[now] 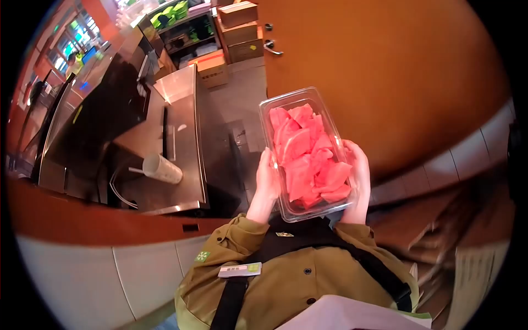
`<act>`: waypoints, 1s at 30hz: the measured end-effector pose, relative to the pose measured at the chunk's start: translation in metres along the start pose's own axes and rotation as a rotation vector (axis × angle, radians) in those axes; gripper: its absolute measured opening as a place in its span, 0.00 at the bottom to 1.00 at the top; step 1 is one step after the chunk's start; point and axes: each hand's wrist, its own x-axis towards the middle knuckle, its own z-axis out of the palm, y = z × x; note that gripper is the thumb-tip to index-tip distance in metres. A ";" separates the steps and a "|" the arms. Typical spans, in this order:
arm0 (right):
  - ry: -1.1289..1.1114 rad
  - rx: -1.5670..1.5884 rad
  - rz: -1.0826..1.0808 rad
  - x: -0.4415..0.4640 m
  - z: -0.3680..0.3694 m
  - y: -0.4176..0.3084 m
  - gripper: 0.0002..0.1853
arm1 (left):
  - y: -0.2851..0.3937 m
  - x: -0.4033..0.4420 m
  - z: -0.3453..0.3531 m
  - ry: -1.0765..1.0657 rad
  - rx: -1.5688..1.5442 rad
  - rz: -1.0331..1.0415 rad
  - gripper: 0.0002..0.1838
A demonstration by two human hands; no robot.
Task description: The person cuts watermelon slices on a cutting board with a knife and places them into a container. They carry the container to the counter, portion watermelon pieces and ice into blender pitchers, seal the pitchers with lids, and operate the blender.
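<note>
A clear plastic container (265, 118) full of red watermelon pieces (300, 143) is held in front of my chest, tilted so its contents face me. My left hand (268, 179) grips its left side near the lower end. On the opposite side, my right hand (358, 165) wraps round the edge, its fingers partly behind the container. Whether a lid covers the fruit I cannot tell.
Left of me is a steel counter (190, 137) with a pale cup (162, 168) on it. An orange-brown door (379, 71) with a metal handle (273, 50) stands ahead to the right. Cardboard boxes (240, 33) are stacked at the back, beside a shelf (190, 38) holding green items.
</note>
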 end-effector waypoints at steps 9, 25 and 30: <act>-0.389 0.007 0.431 0.290 0.168 0.039 0.11 | 0.163 0.192 -0.005 0.026 -0.169 0.266 0.21; -0.940 0.088 0.342 0.688 0.515 0.095 0.15 | 0.502 0.580 0.023 0.215 -0.185 0.702 0.10; -0.738 -0.140 0.688 0.846 0.647 0.160 0.11 | 0.603 0.690 -0.020 0.325 -0.291 0.872 0.09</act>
